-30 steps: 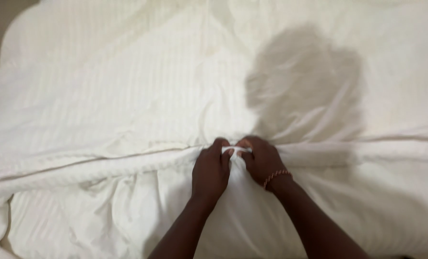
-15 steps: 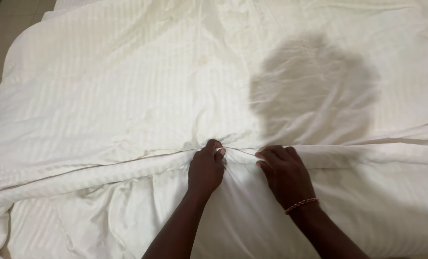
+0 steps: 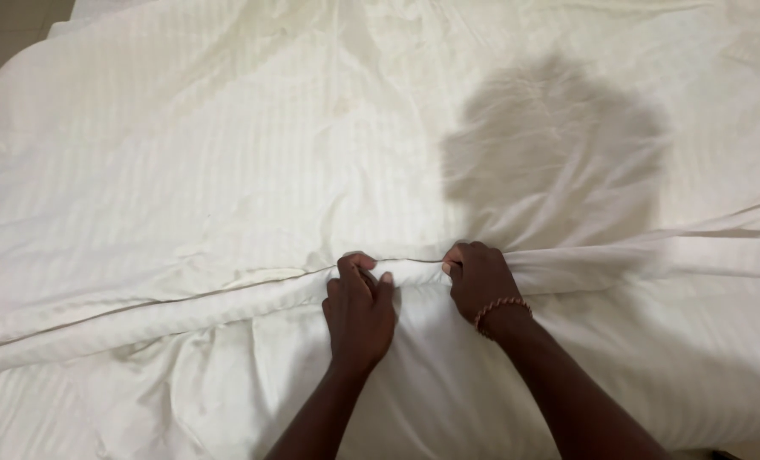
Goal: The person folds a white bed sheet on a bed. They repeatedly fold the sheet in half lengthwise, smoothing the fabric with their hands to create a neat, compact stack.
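Both hands are bunched up on the folded edge of a cream striped sheet [image 3: 227,170] spread over the bed. The left hand [image 3: 359,307] is closed, pinching the fold [image 3: 414,271] from below, and the right hand [image 3: 479,281], with a beaded bracelet [image 3: 499,308] on the wrist, is clenched on the same ridge just beside it. A round shadow [image 3: 550,153] sits above them.

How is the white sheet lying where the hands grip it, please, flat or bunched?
Bunched: both hands pinch a raised fold of the sheet running across the bed.
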